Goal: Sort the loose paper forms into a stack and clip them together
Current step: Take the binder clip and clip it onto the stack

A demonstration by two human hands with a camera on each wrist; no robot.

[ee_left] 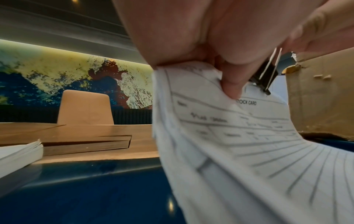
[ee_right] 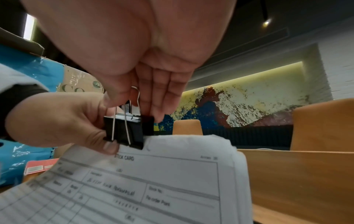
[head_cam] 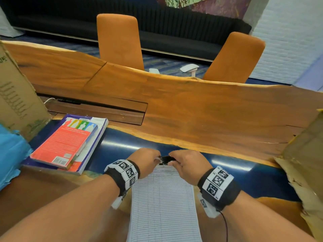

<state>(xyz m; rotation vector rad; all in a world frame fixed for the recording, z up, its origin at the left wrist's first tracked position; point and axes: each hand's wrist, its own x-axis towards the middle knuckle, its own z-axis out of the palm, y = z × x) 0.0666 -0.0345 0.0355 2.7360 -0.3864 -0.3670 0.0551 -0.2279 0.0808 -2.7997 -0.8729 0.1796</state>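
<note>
A stack of white lined "stock card" forms (head_cam: pixel 162 203) lies lengthwise between my forearms, its far end lifted off the table. A black binder clip (head_cam: pixel 166 159) sits on the middle of that top edge. My left hand (head_cam: pixel 156 158) pinches the forms (ee_left: pixel 249 151) just left of the clip (ee_left: pixel 265 75), thumb on top. My right hand (head_cam: pixel 173 160) pinches the clip (ee_right: pixel 126 130) by its wire handles from above. The clip's black body straddles the edge of the forms (ee_right: pixel 153 181). How far its jaws are spread is hidden.
Two stacked books (head_cam: pixel 70 142) lie to the left on the blue and wooden table (head_cam: pixel 192 110). A cardboard box (head_cam: pixel 17 102) and blue plastic (head_cam: pixel 10 154) stand at far left, torn cardboard (head_cam: pixel 304 163) at right. Orange chairs (head_cam: pixel 118 41) stand beyond the table.
</note>
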